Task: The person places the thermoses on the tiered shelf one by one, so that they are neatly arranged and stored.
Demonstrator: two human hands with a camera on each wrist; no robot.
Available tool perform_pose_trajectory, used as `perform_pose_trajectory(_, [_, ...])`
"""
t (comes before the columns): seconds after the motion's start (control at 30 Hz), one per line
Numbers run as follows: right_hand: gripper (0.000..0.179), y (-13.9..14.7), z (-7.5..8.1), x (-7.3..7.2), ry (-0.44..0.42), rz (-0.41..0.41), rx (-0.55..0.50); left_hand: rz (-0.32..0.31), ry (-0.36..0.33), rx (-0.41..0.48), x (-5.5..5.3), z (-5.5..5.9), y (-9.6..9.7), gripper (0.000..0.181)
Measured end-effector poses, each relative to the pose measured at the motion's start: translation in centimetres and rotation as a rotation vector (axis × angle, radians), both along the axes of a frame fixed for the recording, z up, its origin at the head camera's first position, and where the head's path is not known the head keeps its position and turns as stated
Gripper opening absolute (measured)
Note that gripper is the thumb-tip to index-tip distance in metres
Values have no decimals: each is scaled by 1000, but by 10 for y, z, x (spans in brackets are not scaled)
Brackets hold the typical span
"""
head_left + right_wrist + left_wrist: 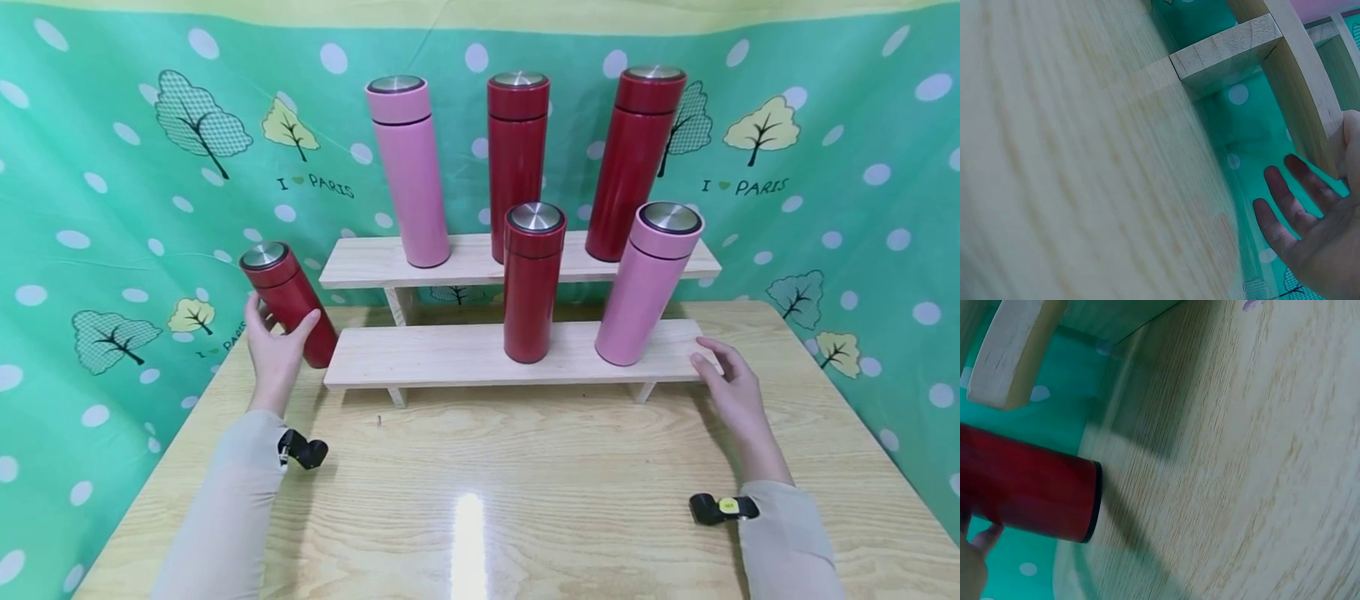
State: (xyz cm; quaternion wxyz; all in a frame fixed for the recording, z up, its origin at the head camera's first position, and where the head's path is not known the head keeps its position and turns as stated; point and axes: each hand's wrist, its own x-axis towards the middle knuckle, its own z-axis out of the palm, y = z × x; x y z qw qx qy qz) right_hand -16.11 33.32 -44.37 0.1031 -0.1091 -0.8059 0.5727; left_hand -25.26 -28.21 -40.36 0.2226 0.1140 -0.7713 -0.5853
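Observation:
My left hand [275, 350] grips a red thermos bottle [288, 293] around its body, to the left of the two-step wooden stand. The bottle leans, steel-topped lid up; its black-rimmed base is close over the table in the left wrist view. At the other end, my right hand [735, 392] touches the right end of the lower shelf [450, 354] with thumb and forefinger. Its other fingers [1282, 194] spread loosely below the board in the right wrist view. On this shelf stand another red thermos [531, 292] and a pink thermos [645, 287].
The upper shelf [352, 262] carries a pink thermos [411, 183] and two red ones, a middle one [517, 167] and a right one [633, 175]. Wooden legs [397, 397] hold the stand on the table [525, 500]. A green dotted cloth [75, 200] hangs behind.

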Motion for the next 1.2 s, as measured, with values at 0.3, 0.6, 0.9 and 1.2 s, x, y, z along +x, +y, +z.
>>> perform_pose_trajectory(0.3, [50, 0, 1, -1, 5, 4, 0, 45, 16, -6, 3, -3, 2, 87])
perform_pose_trajectory(0.6, [52, 0, 1, -1, -2, 1, 11, 51, 81, 13, 10, -6, 6, 84])
perform_pose_trajectory(0.9, [53, -2, 1, 0, -8, -1, -5, 55, 101, 49, 25, 2, 9, 83])
perform_pose_trajectory(1.2, [49, -1, 0, 0, 12, -2, -5, 60, 230, 47, 47, 19, 9, 81])
